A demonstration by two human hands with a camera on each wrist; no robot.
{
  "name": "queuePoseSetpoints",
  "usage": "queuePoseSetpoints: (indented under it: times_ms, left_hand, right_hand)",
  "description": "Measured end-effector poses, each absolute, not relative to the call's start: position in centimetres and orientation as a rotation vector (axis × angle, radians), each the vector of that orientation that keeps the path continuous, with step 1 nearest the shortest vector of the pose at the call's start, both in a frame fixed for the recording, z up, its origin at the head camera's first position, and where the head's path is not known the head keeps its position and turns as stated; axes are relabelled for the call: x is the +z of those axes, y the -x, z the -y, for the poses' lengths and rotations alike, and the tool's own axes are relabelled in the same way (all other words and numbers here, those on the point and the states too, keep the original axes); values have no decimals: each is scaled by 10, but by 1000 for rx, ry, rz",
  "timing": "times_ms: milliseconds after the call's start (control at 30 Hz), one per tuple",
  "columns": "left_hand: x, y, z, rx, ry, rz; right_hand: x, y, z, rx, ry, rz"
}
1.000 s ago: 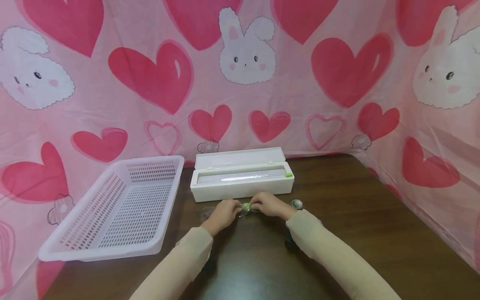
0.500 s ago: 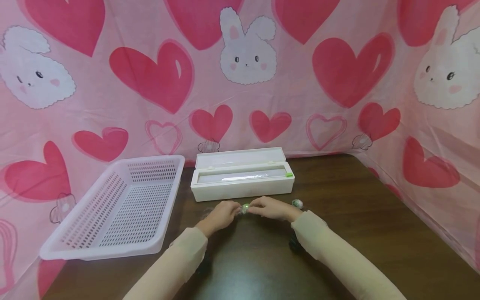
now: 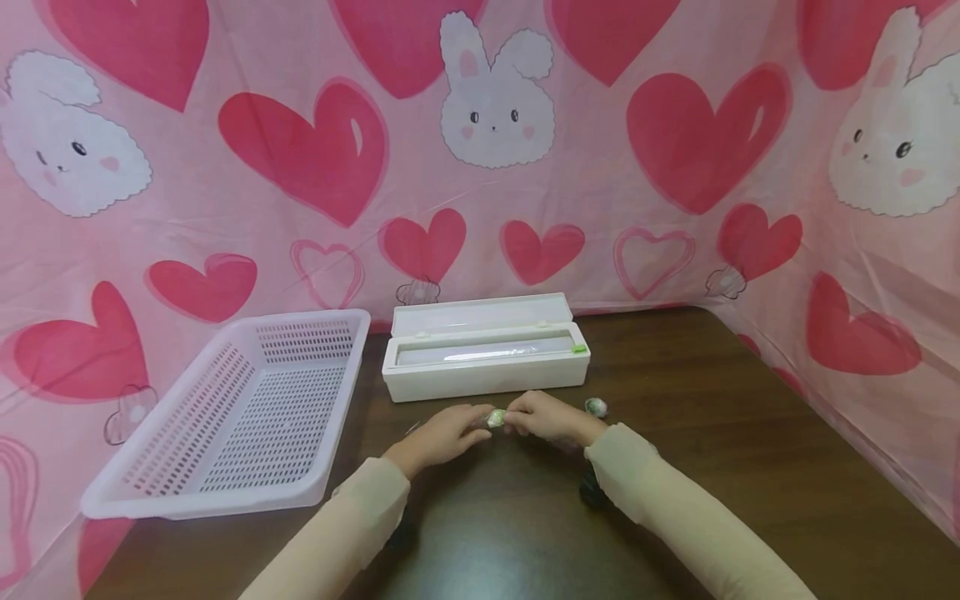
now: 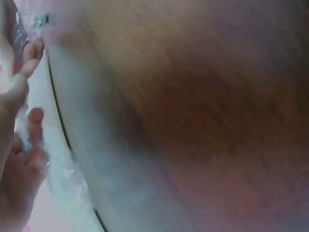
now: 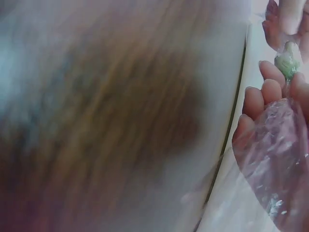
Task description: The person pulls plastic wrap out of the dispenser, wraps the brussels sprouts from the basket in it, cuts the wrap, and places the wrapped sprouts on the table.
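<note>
A small round green thing [image 3: 496,418] with a pale tip, wrapped in clear plastic film, lies between my two hands in front of the white box. My left hand [image 3: 447,433] pinches the wrap at its left side. From the right, my right hand [image 3: 546,416] pinches the wrap, its fingertips right beside the green thing. In the right wrist view, clear film [image 5: 282,130] trails crinkled over my right palm. A second wrapped ball [image 3: 596,407], white and green, rests on the table just beyond my right wrist.
The long white box [image 3: 487,384] stands lid-up behind my hands, with a roll of film inside and a green slider [image 3: 578,348] at its right end. A white plastic basket [image 3: 324,467] stands at the left. The brown table [image 3: 705,433] meets a heart-patterned cloth at the back.
My left hand has slid a little to the left and its fingers lie flatter along the wrap. The green thing has turned slightly between the hands; the box and basket stay put.
</note>
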State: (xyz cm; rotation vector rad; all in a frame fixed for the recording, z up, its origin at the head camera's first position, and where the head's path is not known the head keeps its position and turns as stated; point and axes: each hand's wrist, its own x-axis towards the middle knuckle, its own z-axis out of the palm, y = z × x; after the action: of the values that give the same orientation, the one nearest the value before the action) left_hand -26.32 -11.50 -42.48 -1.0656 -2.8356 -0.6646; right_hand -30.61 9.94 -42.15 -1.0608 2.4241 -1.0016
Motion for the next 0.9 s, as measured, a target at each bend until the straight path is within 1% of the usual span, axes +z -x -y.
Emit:
queuePoseSetpoints:
  times_ms: [67,167,333,600,767,900]
  left_hand:
    - [-424,262,115,-541,1098,2772]
    - [-423,261,116,-401,1078,2708]
    - [-425,261,117,-302,1097,2635]
    - [-427,265,115,-369,1162,2583]
    - [-426,265,115,-375,1131,2588]
    - [-424,263,117,-344,1061,2644]
  right_hand:
    - [-421,305,-99,-1015,1062,-2413]
    - [-422,305,-98,-1041,1056,-2376]
    - [-423,304,-99,-1019,1095,-2352]
    - [-425,305,-97,-979,1283,-2460]
    - [-424,302,-96,-955,1307,-2514]
    - [-424,301,-95,-955,1249,-2517]
